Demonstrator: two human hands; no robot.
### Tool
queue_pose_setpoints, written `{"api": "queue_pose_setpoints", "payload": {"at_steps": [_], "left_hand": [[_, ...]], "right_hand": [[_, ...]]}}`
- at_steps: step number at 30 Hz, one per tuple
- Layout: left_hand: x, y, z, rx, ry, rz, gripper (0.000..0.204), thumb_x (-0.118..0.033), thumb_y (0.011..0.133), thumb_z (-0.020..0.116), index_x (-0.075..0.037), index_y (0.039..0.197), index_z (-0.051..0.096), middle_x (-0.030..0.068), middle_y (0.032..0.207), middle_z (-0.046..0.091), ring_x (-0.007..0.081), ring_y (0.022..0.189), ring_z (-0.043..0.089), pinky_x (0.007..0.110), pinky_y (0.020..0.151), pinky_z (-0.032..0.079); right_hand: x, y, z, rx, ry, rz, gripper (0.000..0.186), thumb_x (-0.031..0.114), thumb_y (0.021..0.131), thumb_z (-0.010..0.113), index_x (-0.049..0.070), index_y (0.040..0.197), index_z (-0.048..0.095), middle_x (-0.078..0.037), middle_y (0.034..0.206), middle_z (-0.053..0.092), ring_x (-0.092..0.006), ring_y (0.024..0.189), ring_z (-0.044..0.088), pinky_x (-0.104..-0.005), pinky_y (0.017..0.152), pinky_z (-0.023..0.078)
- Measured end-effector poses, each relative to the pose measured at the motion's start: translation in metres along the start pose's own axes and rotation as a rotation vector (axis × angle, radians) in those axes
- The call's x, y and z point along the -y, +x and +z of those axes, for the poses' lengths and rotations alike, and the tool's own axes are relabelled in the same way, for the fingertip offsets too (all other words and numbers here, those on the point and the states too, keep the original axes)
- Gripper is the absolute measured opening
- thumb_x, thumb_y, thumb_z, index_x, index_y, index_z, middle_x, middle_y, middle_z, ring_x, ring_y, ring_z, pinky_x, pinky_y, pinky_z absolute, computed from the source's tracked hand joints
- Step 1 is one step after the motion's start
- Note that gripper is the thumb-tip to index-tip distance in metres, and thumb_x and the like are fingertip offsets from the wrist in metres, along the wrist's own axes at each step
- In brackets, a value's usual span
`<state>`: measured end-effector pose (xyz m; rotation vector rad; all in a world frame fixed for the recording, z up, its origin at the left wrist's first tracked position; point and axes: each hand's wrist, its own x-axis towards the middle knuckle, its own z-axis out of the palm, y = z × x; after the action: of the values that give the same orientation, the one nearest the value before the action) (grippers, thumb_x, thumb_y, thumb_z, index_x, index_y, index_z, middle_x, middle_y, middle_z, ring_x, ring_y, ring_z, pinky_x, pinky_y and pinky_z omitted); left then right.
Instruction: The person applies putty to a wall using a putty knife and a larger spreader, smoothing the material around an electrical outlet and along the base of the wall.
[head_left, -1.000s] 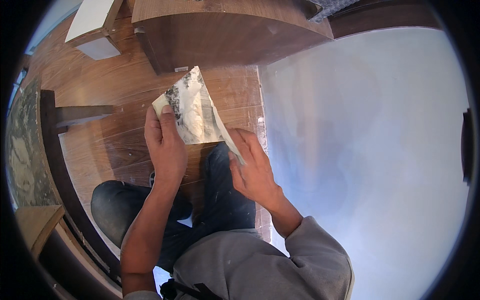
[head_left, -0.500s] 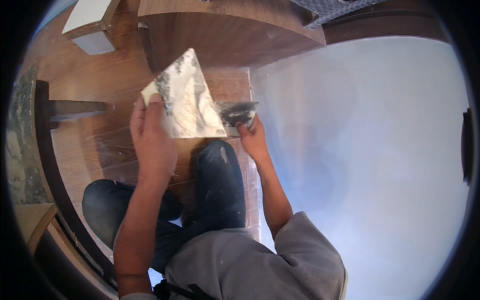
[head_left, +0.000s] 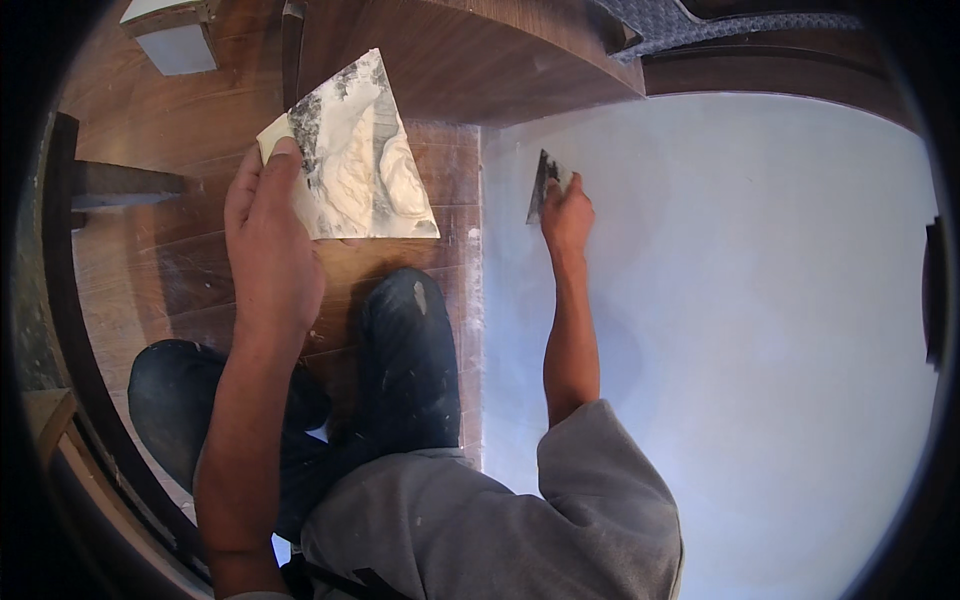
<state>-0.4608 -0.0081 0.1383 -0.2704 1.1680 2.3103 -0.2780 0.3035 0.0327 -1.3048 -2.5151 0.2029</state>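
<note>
My left hand [head_left: 270,225] is closed on one corner of a flat, four-sided plate [head_left: 345,170], with the thumb on top. Creamy putty [head_left: 400,178] lies in thick ridges over the plate, among dark smears. On the other side, my right hand [head_left: 568,212] grips a putty knife [head_left: 543,185] with a wide, dark, stained blade. The blade is at the pale wall [head_left: 740,300], near its left edge; whether it presses flat there I cannot tell. The knife's handle is mostly hidden by my fingers.
A curved brown wooden panel [head_left: 440,60] stands ahead, with grey bubble wrap [head_left: 690,35] on it at the right. Below me is a wood-look floor [head_left: 190,270]. A white-faced block [head_left: 178,48] stands far left, and a dark wooden frame [head_left: 62,230] runs along the left side.
My right hand has moved the putty knife away from the plate, to the right and up, over to the wall. The plate in my left hand has shifted slightly left and up.
</note>
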Motion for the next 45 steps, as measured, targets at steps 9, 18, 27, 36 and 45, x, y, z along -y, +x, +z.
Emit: {"api": "queue_pose_setpoints", "payload": {"at_steps": [9, 18, 27, 36, 45], "left_hand": [[-0.005, -0.005, 0.010, -0.106, 0.028, 0.003, 0.037, -0.019, 0.099, 0.053, 0.006, 0.125, 0.050, 0.0116, 0.110, 0.062, 0.0124, 0.097, 0.063, 0.025, 0.084, 0.051], [-0.006, -0.004, 0.006, -0.089, 0.036, 0.001, 0.040, -0.020, 0.097, 0.055, 0.006, 0.127, 0.047, 0.0112, 0.112, 0.062, 0.0133, 0.098, 0.063, 0.025, 0.084, 0.052], [0.001, 0.012, -0.002, -0.012, 0.015, -0.041, 0.056, -0.017, 0.093, 0.061, 0.005, 0.138, 0.038, 0.0124, 0.118, 0.060, 0.0163, 0.105, 0.063, 0.026, 0.085, 0.053], [-0.020, 0.013, 0.018, 0.029, 0.198, -0.205, 0.034, -0.019, 0.096, 0.056, 0.004, 0.122, 0.054, 0.0116, 0.109, 0.063, 0.0139, 0.094, 0.063, 0.026, 0.082, 0.050], [-0.022, 0.014, 0.010, 0.231, 0.268, -0.193, 0.028, -0.018, 0.097, 0.053, 0.001, 0.116, 0.059, 0.0063, 0.102, 0.065, 0.0110, 0.089, 0.062, 0.025, 0.078, 0.049]], "right_hand": [[-0.017, 0.055, 0.075, 0.150, -0.415, -0.126, 0.012, 0.007, 0.089, 0.051, 0.000, 0.099, 0.050, -0.024, 0.086, 0.068, -0.0379, 0.081, 0.069, -0.0452, 0.073, 0.055], [-0.007, 0.069, 0.084, 0.133, -0.436, -0.152, 0.014, 0.005, 0.086, 0.053, -0.001, 0.099, 0.051, -0.023, 0.085, 0.069, -0.0370, 0.081, 0.069, -0.0441, 0.075, 0.056], [0.012, -0.001, 0.039, 0.297, 1.100, 0.523, 0.031, 0.021, 0.094, 0.059, 0.004, 0.120, 0.055, -0.006, 0.090, 0.066, -0.0173, 0.072, 0.063, -0.0321, 0.059, 0.050], [0.109, -0.039, -0.132, -0.021, 0.487, -0.771, 0.032, 0.016, 0.081, 0.072, 0.011, 0.110, 0.062, -0.002, 0.102, 0.067, -0.0202, 0.087, 0.063, -0.0316, 0.070, 0.054], [0.172, -0.064, -0.192, 0.011, -0.051, -1.333, 0.026, 0.024, 0.075, 0.073, 0.031, 0.100, 0.071, 0.008, 0.109, 0.069, -0.0182, 0.098, 0.061, -0.0361, 0.088, 0.054]]}}
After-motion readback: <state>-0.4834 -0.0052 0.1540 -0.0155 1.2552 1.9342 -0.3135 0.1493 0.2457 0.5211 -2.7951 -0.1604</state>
